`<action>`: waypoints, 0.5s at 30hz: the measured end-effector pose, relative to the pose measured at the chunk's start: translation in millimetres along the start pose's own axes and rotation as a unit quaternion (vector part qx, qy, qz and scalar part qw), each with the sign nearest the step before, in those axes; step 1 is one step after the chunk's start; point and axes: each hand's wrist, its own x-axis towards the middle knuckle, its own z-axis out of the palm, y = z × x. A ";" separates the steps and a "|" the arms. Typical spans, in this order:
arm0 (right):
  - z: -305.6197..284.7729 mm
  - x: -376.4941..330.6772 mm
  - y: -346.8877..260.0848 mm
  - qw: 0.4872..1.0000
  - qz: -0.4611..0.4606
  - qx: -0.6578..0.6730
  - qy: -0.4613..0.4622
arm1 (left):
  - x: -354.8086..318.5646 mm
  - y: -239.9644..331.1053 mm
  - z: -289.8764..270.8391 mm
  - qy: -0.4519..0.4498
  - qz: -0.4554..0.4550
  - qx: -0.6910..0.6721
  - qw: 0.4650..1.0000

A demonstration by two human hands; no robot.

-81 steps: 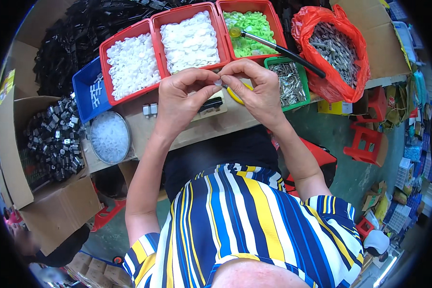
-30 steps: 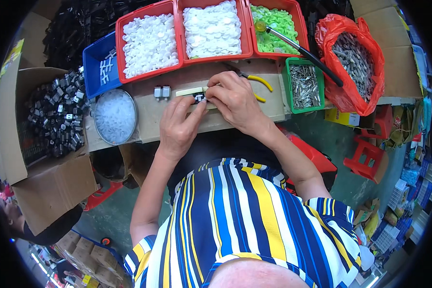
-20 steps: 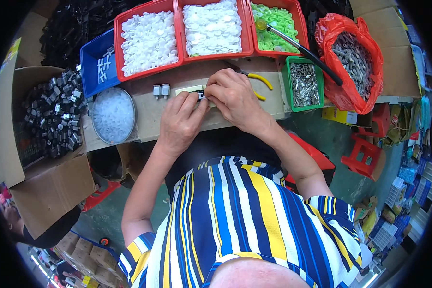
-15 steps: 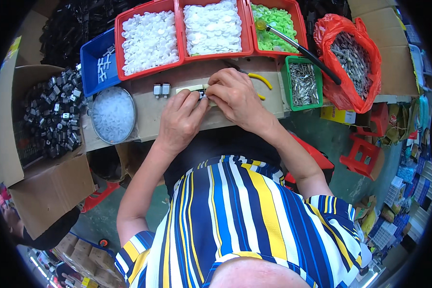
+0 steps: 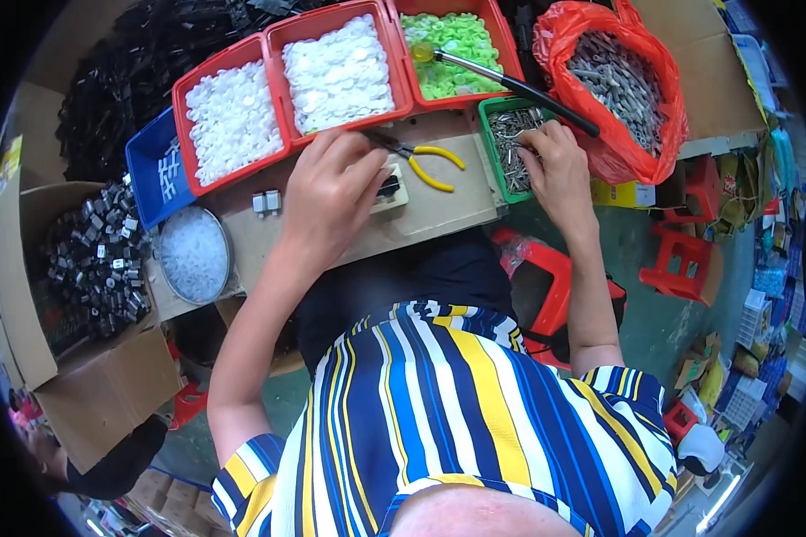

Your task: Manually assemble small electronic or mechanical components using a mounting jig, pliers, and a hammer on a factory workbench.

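My right hand [image 5: 560, 174] is over the near right side of a green tray [image 5: 487, 134] of small metal pins [image 5: 510, 143]. Its thumb and fingers are pinched together at the pins; what they hold, if anything, is too small to make out. My left hand [image 5: 331, 197] is raised beside a cream block [image 5: 396, 195] with a black part [image 5: 389, 185] in it. The fingers of that hand are curled and closed, and their contents are hidden. Yellow-handled pliers [image 5: 434, 166] lie just beyond the block.
Red trays [image 5: 287, 107] hold white and green plastic pieces. A black-handled tool [image 5: 510, 82] lies across the green pieces toward a red bag [image 5: 667, 134] of grey parts. Grey connectors [image 5: 266, 203], a round bowl [image 5: 194, 255], a blue tray [image 5: 139, 161] and a carton [image 5: 107, 394] are leftward.
My hands have parted. The right moved from the cream block to the tray of pins; the left lifted off the block. The whole view has also shifted and turned slightly.
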 end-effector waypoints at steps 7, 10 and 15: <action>1.1 6.9 5.5 1.000 -0.004 0.020 0.009 | 86.6 -18.0 63.5 -0.061 0.025 -0.019 0.998; 1.9 5.0 7.8 0.998 0.005 0.060 0.021 | 109.0 -23.2 90.3 -0.150 -0.011 0.041 0.988; 0.8 3.0 6.8 0.995 0.034 0.088 0.027 | 123.4 -29.1 102.4 -0.157 -0.007 0.083 0.984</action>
